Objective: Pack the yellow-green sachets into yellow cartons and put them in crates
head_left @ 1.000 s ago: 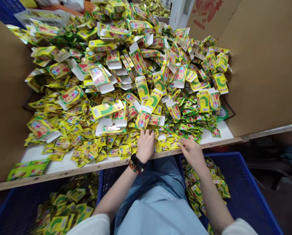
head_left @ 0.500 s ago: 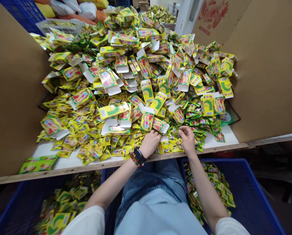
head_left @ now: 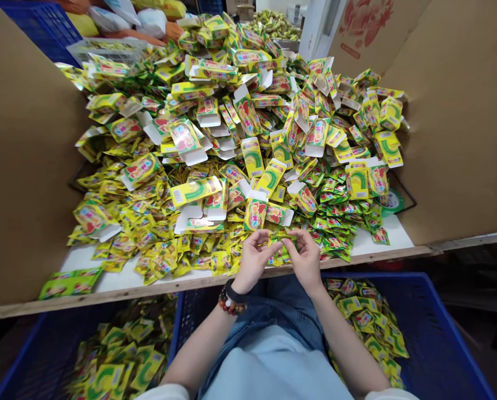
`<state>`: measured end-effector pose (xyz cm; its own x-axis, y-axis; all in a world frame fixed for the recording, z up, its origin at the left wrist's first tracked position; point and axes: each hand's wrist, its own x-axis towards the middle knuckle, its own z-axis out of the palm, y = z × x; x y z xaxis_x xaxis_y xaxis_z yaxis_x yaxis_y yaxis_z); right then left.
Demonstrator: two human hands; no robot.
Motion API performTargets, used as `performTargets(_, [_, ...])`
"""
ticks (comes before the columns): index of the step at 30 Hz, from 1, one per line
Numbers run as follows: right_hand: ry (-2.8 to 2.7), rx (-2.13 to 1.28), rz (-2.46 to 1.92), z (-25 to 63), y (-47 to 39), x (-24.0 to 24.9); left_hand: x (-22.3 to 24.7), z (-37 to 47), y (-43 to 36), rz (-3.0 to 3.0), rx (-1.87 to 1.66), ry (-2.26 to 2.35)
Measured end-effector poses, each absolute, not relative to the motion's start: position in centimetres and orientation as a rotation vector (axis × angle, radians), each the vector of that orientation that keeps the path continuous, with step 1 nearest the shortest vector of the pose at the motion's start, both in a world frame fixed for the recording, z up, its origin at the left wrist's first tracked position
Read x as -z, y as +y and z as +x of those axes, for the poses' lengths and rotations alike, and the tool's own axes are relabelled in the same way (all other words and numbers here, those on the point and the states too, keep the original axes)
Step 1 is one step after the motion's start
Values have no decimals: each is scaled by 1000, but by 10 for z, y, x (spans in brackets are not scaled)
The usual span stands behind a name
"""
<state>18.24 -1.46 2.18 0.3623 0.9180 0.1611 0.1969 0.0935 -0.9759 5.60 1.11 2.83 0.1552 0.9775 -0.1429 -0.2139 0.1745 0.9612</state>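
My left hand [head_left: 254, 258] and my right hand [head_left: 304, 258] meet near the table's front edge, thumbs almost touching. Between them they pinch small green-and-yellow packets [head_left: 278, 242]; how many is hard to tell. Right behind the hands stands an open yellow-green box [head_left: 255, 211] with a white flap. Yellow sachets [head_left: 160, 258] lie heaped to the left, green sachets [head_left: 335, 236] to the right. A large pile of small open cartons [head_left: 248, 111] rises behind them.
Cardboard walls [head_left: 460, 128] flank the table on both sides. Below its wooden front edge [head_left: 148, 290] are blue crates [head_left: 433, 333] holding filled packs. A green strip of packets [head_left: 71, 282] lies at the front left. Bags [head_left: 152, 23] are at the back left.
My left hand has turned from reaching palm-down into the sachets. My right hand has moved left to join it, and packets are now held between both. The view has shifted slightly.
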Motion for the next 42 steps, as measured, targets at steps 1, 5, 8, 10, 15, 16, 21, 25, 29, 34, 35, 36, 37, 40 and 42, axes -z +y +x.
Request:
performTargets(1, [-1098, -735, -1407, 183, -15, -21, -28, 57, 10, 990, -1121, 999])
performTargets(5, [-1139, -977, -1291, 187, -16, -23, -29, 59, 7, 1060, -1207, 965])
performTargets(8, [-1083, -1063, -1220, 192, -18, -24, -30, 57, 10, 1303, -1107, 995])
performTargets(10, [-1007, -999, -1246, 198, -19, -23, -31, 52, 20, 1560, -1071, 1114])
performTargets(15, [-905, -717, -1402, 219, -18, -22, -37, 41, 64, 2206, -983, 1849])
performTargets(16, [-927, -683, -1407, 222, -17, -23, -39, 41, 72, 2278, -872, 1937])
performTargets(21, [-1027, -579, -1338, 221, -12, -38, -49, 50, 73, 2493, -590, 1910])
performTargets(25, [-1088, -471, -1238, 217, -11, -58, -46, 54, 41, 2571, -671, 1575])
performTargets(29, [-1406, -563, -1183, 220, -10, -76, -34, 56, 15, 2474, -724, 1471])
performTargets(34, [-1793, -543, -1413, 221, -10, -86, -26, 60, 1, 2450, -754, 1465])
performTargets(35, [-1833, -483, -1460, 219, -11, -86, -24, 62, -1, 2442, -768, 1439])
performTargets(36, [-1856, -409, -1498, 217, -13, -85, -23, 63, -3, 2425, -785, 1408])
performTargets(37, [-1868, -329, -1525, 214, -14, -83, -22, 63, -4, 2397, -806, 1374])
performTargets(40, [-1898, -103, -1529, 205, -20, -75, -19, 63, -5, 2281, -881, 1263])
performTargets(42, [-1944, 31, -1469, 199, -25, -68, -16, 62, -6, 2215, -924, 1175])
